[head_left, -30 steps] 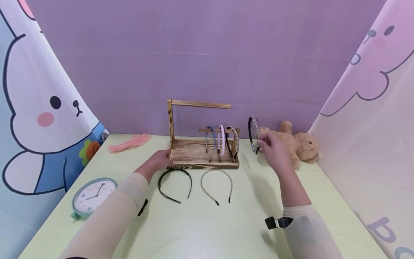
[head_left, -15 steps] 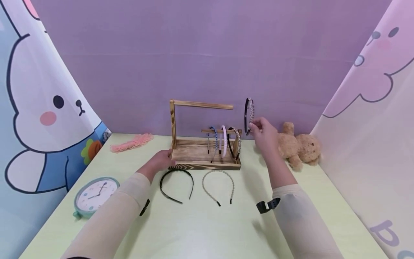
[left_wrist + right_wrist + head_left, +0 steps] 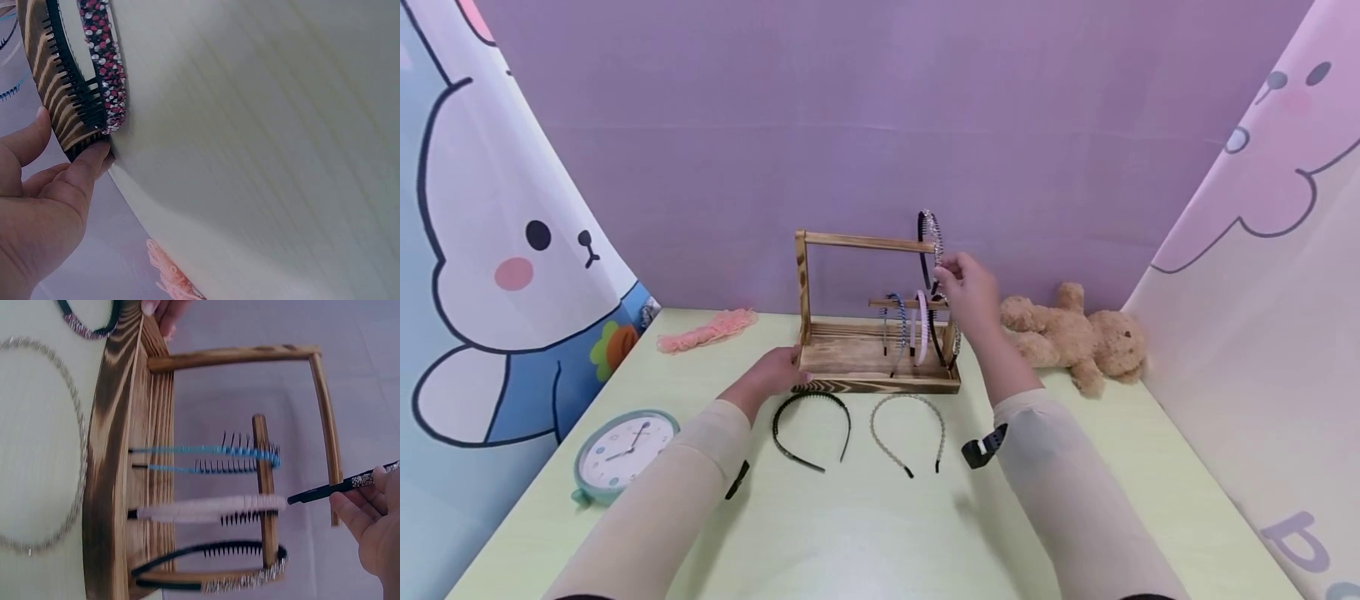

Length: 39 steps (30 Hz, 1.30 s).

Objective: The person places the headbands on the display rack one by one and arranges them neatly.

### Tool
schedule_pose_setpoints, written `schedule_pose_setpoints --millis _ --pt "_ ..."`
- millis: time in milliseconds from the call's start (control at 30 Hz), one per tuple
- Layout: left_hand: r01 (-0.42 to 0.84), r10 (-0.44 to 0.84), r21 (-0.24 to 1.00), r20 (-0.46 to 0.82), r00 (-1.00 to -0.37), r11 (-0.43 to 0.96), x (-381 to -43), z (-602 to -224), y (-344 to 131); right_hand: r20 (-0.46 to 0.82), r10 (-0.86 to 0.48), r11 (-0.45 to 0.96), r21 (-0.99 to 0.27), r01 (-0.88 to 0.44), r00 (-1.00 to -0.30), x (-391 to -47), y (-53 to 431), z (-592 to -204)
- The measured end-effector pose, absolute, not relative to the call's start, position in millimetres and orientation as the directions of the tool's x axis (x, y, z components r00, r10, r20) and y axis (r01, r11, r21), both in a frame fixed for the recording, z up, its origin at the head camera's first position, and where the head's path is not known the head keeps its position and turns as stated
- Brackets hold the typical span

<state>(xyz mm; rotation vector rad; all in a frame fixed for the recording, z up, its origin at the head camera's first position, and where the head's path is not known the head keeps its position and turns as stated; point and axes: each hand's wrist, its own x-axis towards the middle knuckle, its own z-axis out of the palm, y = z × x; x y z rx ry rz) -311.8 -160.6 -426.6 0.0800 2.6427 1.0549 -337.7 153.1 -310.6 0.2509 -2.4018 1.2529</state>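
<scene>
My right hand (image 3: 970, 292) pinches a black toothed headband (image 3: 937, 233) with a sparkly outer face. It is upright at the free right end of the upper bar (image 3: 865, 242) of a wooden rack (image 3: 872, 387), its arch above the bar. In the right wrist view the sparkly headband (image 3: 362, 480) crosses that bar near its tip. The rack's front left corner is gripped by my left hand (image 3: 767, 377), thumb and fingers on either side of the wood. Hanging from the lower bar are a blue headband (image 3: 900, 325), a pink headband (image 3: 922, 337) and another sparkly black headband (image 3: 244, 578), partly hidden by my right hand in the head view.
In front of the rack lie a black headband (image 3: 780, 425) with red and white beads and a pale beaded headband (image 3: 883, 446). A round clock (image 3: 617, 458) and pink yarn (image 3: 707, 331) are on the left. A teddy bear (image 3: 1060, 333) lies at the back right.
My right hand has risen and moved left with the sparkly headband, from beside the bear to the upper bar's end. My left hand stays on the rack.
</scene>
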Motion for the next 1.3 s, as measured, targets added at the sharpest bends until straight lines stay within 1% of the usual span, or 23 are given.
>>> schedule_pose_setpoints --millis 200,333,533,733,1000,1300 --pt "-0.059 0.161 0.686 -0.252 -0.954 0.725 -312 -426 -161 0.471 -0.030 0.530 -0.741 -0.413 -0.882 -342 122 -310" --pt "-0.053 0.162 0.686 -0.245 -0.956 0.726 -313 -427 -162 0.466 -0.084 0.502 -0.743 -0.441 -0.881 -344 99 -314" --pt "-0.059 0.154 0.673 -0.252 -0.956 0.737 -315 -428 -162 0.451 -0.129 0.508 -0.735 -0.450 -0.883 -343 69 -319" --pt "-0.046 0.159 0.659 -0.248 -0.956 0.750 -316 -429 -162 0.459 -0.178 0.550 -0.688 -0.474 -0.871 -339 42 -322" --pt "-0.054 0.152 0.656 -0.252 -0.956 0.753 -317 -432 -164 0.415 -0.184 0.534 -0.719 -0.445 -0.891 -344 15 -331" --pt "-0.049 0.153 0.653 -0.249 -0.956 0.756 -317 -432 -163 0.306 -0.198 0.555 -0.748 -0.364 -0.931 -348 13 -340"
